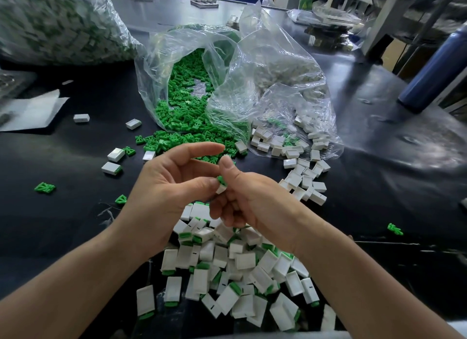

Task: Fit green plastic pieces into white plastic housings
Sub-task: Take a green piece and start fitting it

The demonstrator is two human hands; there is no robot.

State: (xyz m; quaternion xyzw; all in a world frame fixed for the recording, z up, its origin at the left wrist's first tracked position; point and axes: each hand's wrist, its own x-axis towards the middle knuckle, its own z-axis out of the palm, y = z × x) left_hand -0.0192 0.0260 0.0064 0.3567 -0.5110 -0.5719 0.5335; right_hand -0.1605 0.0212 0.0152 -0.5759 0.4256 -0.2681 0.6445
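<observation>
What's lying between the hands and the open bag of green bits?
Loose green pieces and a few white housings on the black table, head view.

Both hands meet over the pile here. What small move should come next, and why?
Likely press the small green plastic piece deeper into the small white plastic housing. The left hand pinches the housing, the right hand pinches the green piece, and green shows above the housing's mouth, apparently only partly seated; fingers hide the joint itself.

The pieces (164,141) were bright green. The housings (294,180) were plain white, a few marked with a short black dash. The table (63,212) was glossy black, the bag (252,68) clear, the bottle (429,68) dark blue.
</observation>
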